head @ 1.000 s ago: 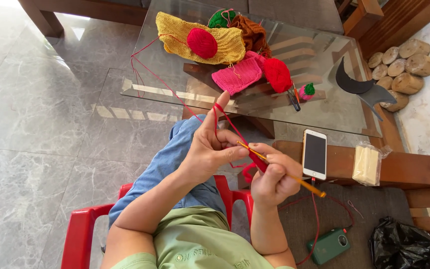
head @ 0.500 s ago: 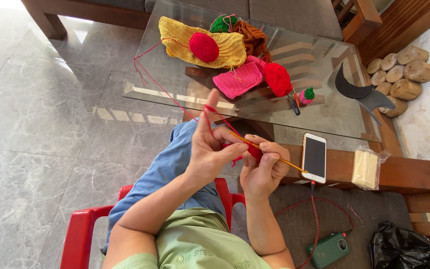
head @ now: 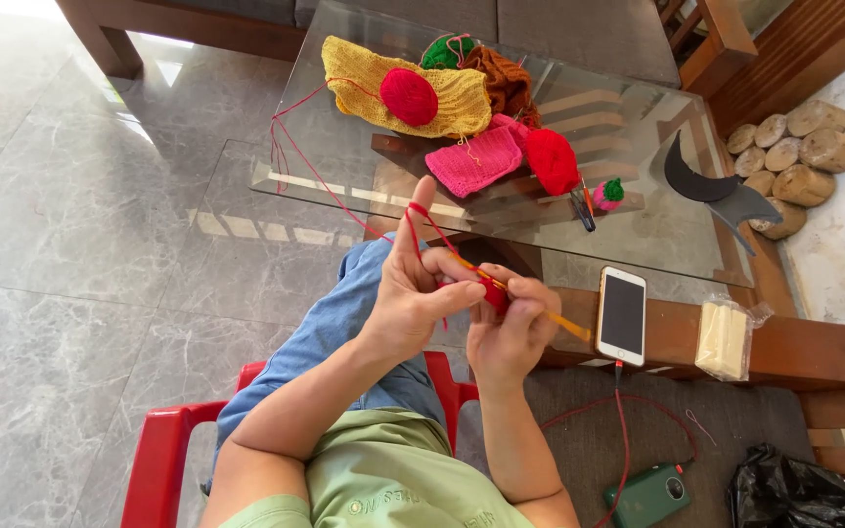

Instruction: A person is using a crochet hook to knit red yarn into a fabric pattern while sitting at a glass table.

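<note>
Crocheting over the lap, both hands meet just in front of the glass-topped counter point(head: 344, 186). The left hand point(head: 413, 298) pinches a small red crocheted piece point(head: 494, 293), its forefinger raised with thin red yarn point(head: 330, 191) looped over it. The right hand point(head: 512, 328) grips a slim yellow crochet hook point(head: 564, 325). A white smartphone point(head: 622, 315) lies near on a wooden ledge point(head: 794, 347).

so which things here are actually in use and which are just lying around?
In use:
left hand, red yarn looped over its raised finger
right hand, holding the crochet hook
small red crochet piece between the hands
red yarn ball feeding the strand

Lying about:
yellow knit piece
pink knit piece
phone
scissors
green device
</note>
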